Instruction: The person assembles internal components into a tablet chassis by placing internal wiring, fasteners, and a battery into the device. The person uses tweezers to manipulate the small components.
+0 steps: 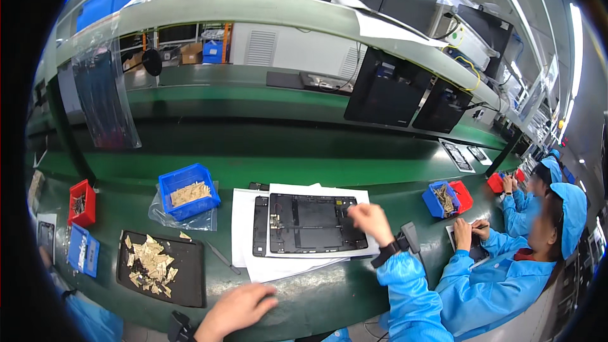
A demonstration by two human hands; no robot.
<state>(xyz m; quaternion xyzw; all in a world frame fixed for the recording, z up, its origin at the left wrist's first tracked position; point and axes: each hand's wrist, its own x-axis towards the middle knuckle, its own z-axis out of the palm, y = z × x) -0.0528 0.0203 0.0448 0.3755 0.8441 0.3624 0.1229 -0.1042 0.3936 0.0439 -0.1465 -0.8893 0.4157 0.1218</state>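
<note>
A black, opened flat device casing with internal parts showing lies on white paper sheets in the middle of the bench. Over its right end is my right hand, thumb and fingers pinched together close above the surface. Whatever sits between those fingertips is too small to make out. My left hand is held low at the bench's near side, left of centre, fingers loosely stretched, thumb apart and nothing in it. Between this hand and the tray, slim dark tweezers lie on the green top.
To the left, a black tray bears cream-coloured scraps. Behind it stands a blue bin of similar strips. Red and blue bins sit farther left. Co-workers in blue work at right, near a blue bin of small parts.
</note>
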